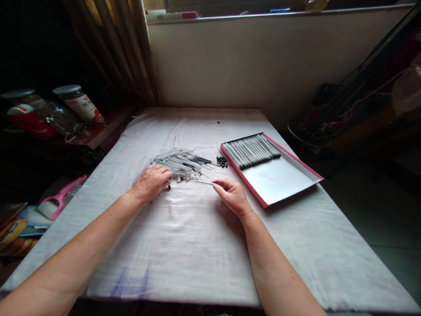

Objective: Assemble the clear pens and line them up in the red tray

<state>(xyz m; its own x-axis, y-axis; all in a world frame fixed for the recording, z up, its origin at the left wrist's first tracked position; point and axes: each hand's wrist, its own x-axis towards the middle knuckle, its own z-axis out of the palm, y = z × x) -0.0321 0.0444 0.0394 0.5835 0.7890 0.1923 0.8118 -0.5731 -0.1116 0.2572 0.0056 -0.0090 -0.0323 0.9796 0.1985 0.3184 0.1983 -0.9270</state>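
My right hand (231, 194) pinches one end of a slim, pale pen barrel (204, 181) between thumb and fingers, its far end pointing left toward the pile. My left hand (152, 181) is at the left front of a loose pile of clear pen barrels (171, 162), its fingers curled downward; whatever they grip is hidden beneath them. A small black piece (169, 187) shows just by its fingertips. Among the barrels lie thin black-filled refills (202, 159). Several short black caps (222, 161) sit together right of the pile.
A shallow red-rimmed box lid (245, 185) on the right contains a row of black-tipped pens (251, 151). White cloth (184, 254) covers the table. To the left, jars (80, 103) stand on a wooden surface, and a pink-handled item (62, 197) lies lower down.
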